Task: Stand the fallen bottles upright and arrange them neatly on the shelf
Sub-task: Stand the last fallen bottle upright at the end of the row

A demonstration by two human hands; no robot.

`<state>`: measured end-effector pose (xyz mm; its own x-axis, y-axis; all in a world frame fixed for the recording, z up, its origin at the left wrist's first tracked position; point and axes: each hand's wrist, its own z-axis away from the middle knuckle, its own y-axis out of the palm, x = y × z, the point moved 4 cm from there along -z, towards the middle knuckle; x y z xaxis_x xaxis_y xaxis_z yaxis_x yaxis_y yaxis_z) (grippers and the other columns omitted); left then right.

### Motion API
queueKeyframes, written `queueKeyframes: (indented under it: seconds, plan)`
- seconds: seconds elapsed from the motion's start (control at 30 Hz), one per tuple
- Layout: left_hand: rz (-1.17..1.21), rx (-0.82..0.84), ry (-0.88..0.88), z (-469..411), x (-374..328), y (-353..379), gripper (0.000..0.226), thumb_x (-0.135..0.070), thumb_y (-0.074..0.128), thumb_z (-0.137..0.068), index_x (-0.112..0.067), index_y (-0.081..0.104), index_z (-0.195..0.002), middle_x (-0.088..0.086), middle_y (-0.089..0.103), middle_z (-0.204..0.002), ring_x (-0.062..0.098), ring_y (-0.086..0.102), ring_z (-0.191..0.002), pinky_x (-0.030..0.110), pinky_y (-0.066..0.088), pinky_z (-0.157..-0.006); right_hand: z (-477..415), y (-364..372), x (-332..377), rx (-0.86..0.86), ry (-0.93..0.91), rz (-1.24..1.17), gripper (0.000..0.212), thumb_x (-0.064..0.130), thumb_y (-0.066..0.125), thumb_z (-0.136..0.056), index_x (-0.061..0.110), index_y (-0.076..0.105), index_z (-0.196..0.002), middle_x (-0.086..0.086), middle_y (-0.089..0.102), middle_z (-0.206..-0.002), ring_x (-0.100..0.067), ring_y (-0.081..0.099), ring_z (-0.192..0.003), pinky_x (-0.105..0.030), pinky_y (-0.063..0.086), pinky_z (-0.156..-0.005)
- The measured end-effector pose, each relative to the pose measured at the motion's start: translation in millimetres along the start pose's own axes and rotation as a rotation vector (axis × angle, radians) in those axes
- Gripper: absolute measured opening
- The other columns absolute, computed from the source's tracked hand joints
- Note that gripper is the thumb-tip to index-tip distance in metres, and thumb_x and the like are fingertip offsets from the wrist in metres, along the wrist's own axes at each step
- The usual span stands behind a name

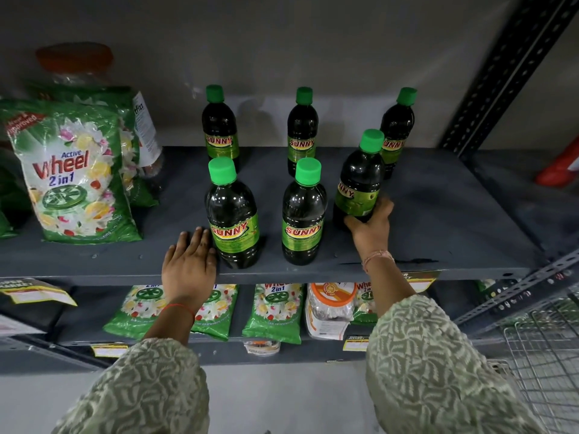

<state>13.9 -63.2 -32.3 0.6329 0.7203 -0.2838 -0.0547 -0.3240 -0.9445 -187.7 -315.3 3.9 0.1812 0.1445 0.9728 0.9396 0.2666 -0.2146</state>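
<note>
Head view: my right hand (369, 222) wraps the base of the sixth bottle (358, 183), dark with a green cap, on the shelf (438, 214) front right, slightly out of line. My left hand (189, 261) rests flat, holding nothing. Six stand; next I judge it needs sliding level with the front row.

Readable words on the shelf goods

The dark plastic bottles with green caps (232, 214) carry green labels reading "SUNNY". The green detergent bag with flowers (73, 180) reads "Active Wheel 2 in 1" and "Improved". The yellow shelf-edge tag (23, 289) reads "SUPER MARKET".
</note>
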Motion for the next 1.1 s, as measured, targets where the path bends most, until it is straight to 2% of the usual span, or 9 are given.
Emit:
queueKeyframes:
  seconds: [0.1,0.23,0.33,0.43,0.53,0.73,0.9,1.0,1.1]
  plan:
    - [0.000,0.003,-0.003,0.0,-0.5,-0.3,0.074,-0.046,0.005,-0.076,-0.017,0.031,-0.139,0.003,0.031,-0.150,0.026,0.022,-0.141,0.041,0.017,-0.114,-2.3,-0.9,5.9,-0.044,-0.045,0.064,0.091,0.036,0.086,-0.048,0.008,0.037,-0.119,-0.015,0.048,-0.120,-0.029,0.051,-0.109,-0.038,0.046,-0.094]
    - [0.009,0.006,-0.003,0.9,-0.8,-1.0,0.068,-0.042,0.010,-0.080,-0.016,0.031,-0.139,0.004,0.031,-0.150,0.027,0.022,-0.141,0.041,0.016,-0.114,-9.4,-5.8,1.4,0.063,-0.011,0.063,0.067,0.012,0.082,-0.062,0.004,0.040,-0.113,-0.011,0.054,-0.109,-0.024,0.054,-0.102,-0.022,0.042,-0.079]
    - [0.011,0.010,0.000,0.8,-1.5,-1.3,0.062,-0.038,0.016,-0.082,-0.016,0.031,-0.139,0.004,0.031,-0.151,0.027,0.021,-0.141,0.041,0.016,-0.114,-17.3,-11.7,-3.0,0.197,-0.003,0.108,0.058,0.009,0.074,-0.072,0.003,0.041,-0.120,-0.016,0.056,-0.121,-0.027,0.052,-0.113,-0.030,0.039,-0.088]
    - [0.005,0.014,-0.004,1.0,-1.6,-1.2,0.061,-0.036,0.018,-0.083,-0.016,0.031,-0.139,0.004,0.031,-0.150,0.027,0.022,-0.141,0.041,0.017,-0.114,-18.0,-11.3,-0.2,0.290,0.001,0.147,0.083,0.020,0.077,-0.068,0.011,0.030,-0.136,-0.012,0.045,-0.138,-0.028,0.041,-0.129,-0.038,0.034,-0.106]
    - [-0.002,0.019,-0.008,0.9,-1.0,-0.7,0.061,-0.037,0.017,-0.083,-0.017,0.030,-0.139,0.003,0.030,-0.151,0.026,0.021,-0.141,0.041,0.016,-0.115,-18.7,-6.7,-0.8,0.186,-0.033,0.262,0.107,0.029,0.087,-0.052,0.009,0.025,-0.137,-0.014,0.036,-0.141,-0.030,0.030,-0.134,-0.047,0.027,-0.112]
    - [-0.002,0.023,-0.002,0.1,-0.1,-0.6,0.061,-0.037,0.017,-0.083,-0.017,0.031,-0.139,0.004,0.030,-0.151,0.027,0.021,-0.141,0.042,0.017,-0.114,-12.6,-8.9,-6.5,0.101,-0.001,0.188,0.062,0.009,0.077,-0.068,0.001,0.042,-0.118,-0.020,0.055,-0.123,-0.034,0.052,-0.116,-0.030,0.040,-0.088]
    - [-0.003,0.029,-0.002,0.2,-1.1,-1.7,0.061,-0.037,0.017,-0.084,-0.017,0.029,-0.140,0.004,0.030,-0.151,0.026,0.021,-0.141,0.041,0.017,-0.114,-13.1,-8.5,-2.2,0.222,-0.073,0.234,0.068,0.010,0.072,-0.075,0.005,0.035,-0.131,-0.015,0.050,-0.132,-0.028,0.047,-0.122,-0.023,0.032,-0.090]
    - [-0.003,0.028,-0.004,0.8,-1.7,-3.0,0.061,-0.037,0.017,-0.083,-0.016,0.029,-0.140,0.004,0.031,-0.151,0.027,0.021,-0.141,0.042,0.018,-0.114,-12.1,-7.3,2.4,0.213,-0.052,0.172,0.080,0.009,0.079,-0.066,0.007,0.033,-0.132,-0.012,0.050,-0.133,-0.023,0.047,-0.121,-0.022,0.034,-0.091]
    - [-0.009,0.042,0.000,1.1,-1.8,-2.8,0.062,-0.037,0.016,-0.083,-0.017,0.027,-0.140,0.003,0.029,-0.152,0.025,0.019,-0.142,0.041,0.016,-0.114,-8.9,-3.8,6.2,0.181,-0.032,0.204,0.074,0.006,0.078,-0.066,0.005,0.038,-0.128,-0.015,0.053,-0.131,-0.028,0.048,-0.122,-0.021,0.034,-0.088]
